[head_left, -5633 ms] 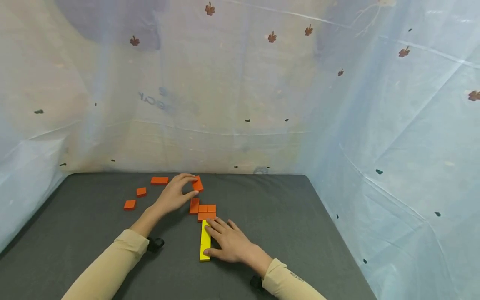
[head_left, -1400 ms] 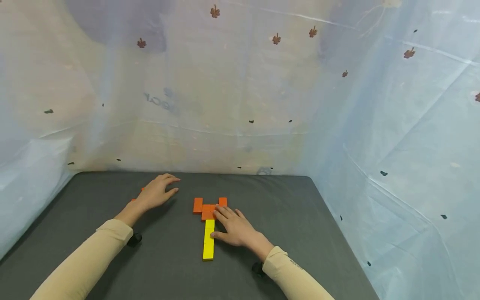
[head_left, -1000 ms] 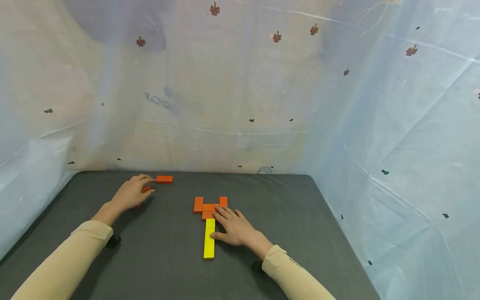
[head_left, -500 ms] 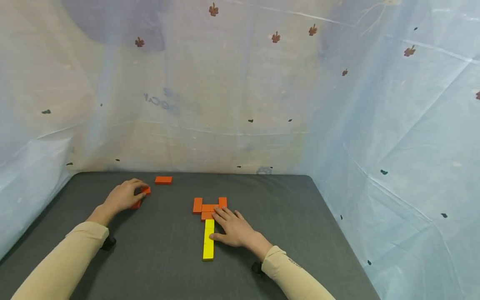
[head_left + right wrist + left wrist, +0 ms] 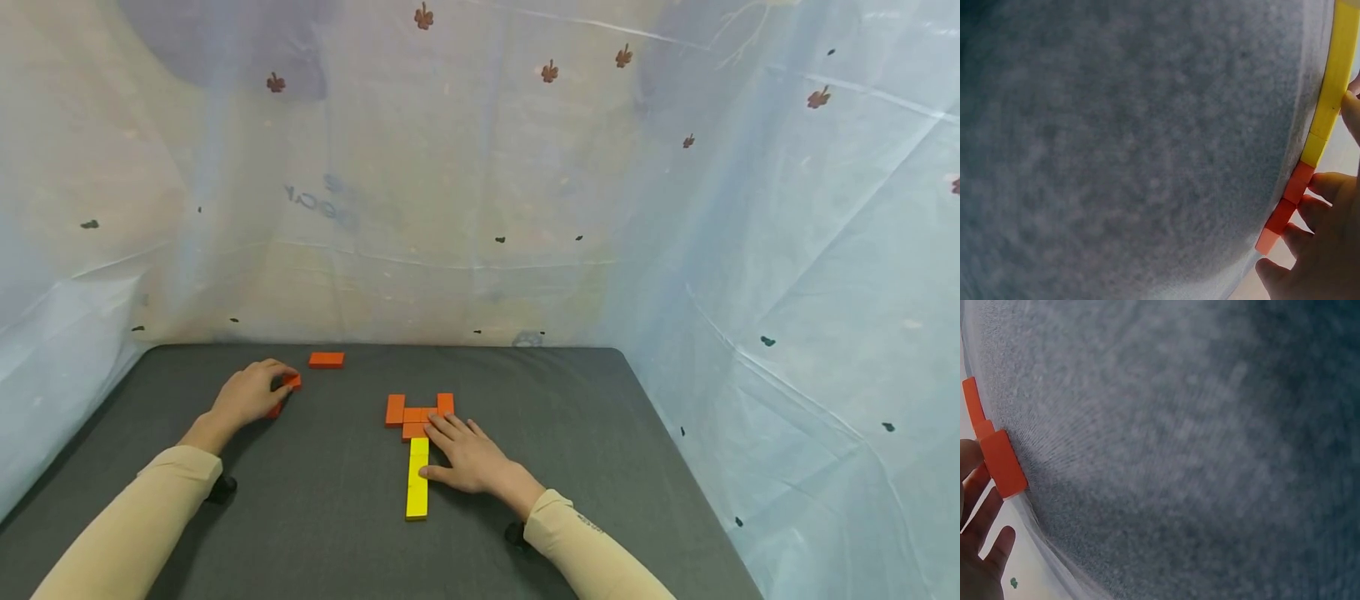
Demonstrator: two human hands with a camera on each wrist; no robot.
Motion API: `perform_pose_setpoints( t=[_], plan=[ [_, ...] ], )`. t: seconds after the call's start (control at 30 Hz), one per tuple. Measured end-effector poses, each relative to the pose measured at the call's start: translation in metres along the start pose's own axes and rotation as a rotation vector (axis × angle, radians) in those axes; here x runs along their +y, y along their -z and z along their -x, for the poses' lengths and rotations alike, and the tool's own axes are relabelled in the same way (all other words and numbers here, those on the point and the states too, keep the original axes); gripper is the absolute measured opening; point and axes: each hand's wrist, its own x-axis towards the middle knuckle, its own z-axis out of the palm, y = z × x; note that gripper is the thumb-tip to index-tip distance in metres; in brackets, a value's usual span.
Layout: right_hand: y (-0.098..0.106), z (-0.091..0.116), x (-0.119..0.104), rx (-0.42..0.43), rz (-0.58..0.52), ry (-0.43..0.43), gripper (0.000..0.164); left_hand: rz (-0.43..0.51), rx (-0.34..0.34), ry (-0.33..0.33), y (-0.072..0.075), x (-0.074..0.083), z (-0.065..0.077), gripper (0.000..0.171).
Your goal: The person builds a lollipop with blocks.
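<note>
My left hand (image 5: pixel 247 394) is low over the left side of the mat, thumb and forefinger pinching a small orange block (image 5: pixel 293 381). Another orange block (image 5: pixel 1004 464) lies beside that hand, partly covered by it in the head view. My right hand (image 5: pixel 471 457) rests with straight fingers on a flat figure of blocks. Its fingertips touch the orange blocks (image 5: pixel 413 414), and its thumb lies at the edge of the yellow strip (image 5: pixel 417 492). In the figure, upright orange blocks stand out at the left (image 5: pixel 395 410) and right, with the yellow strip pointing toward me.
A loose orange rectangular block (image 5: pixel 327 360) lies near the far edge of the dark grey mat (image 5: pixel 337 517). Translucent plastic sheeting (image 5: pixel 420 208) with small leaf marks hangs behind the table and along its sides.
An orange block that my left hand held earlier now forms the figure's upper right. The left hand has since moved left to the small block. My right hand has shifted slightly up the figure.
</note>
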Motion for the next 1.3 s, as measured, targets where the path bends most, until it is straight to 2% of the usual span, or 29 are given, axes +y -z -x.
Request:
perform_pose_setpoints(
  t=[0.27,0.5,0.67,0.87,1.3],
  plan=[
    [0.0,0.001,0.0,-0.003,-0.001,0.006,0.078,0.026,0.049,-0.021,-0.005,0.004,0.001,0.03],
    [-0.003,0.002,0.001,0.002,-0.011,0.007,0.078,0.057,0.103,-0.049,-0.006,0.015,0.0,0.028],
    [-0.002,0.002,0.001,0.004,-0.014,0.01,0.078,0.075,0.14,-0.089,-0.005,0.029,-0.005,0.028],
    [-0.001,0.001,0.002,0.007,-0.006,0.013,0.079,0.094,0.15,-0.131,-0.005,0.05,-0.01,0.032],
    [-0.001,-0.002,0.001,-0.003,-0.022,0.016,0.079,0.157,0.184,-0.22,-0.014,0.097,-0.022,0.03]
  ],
)
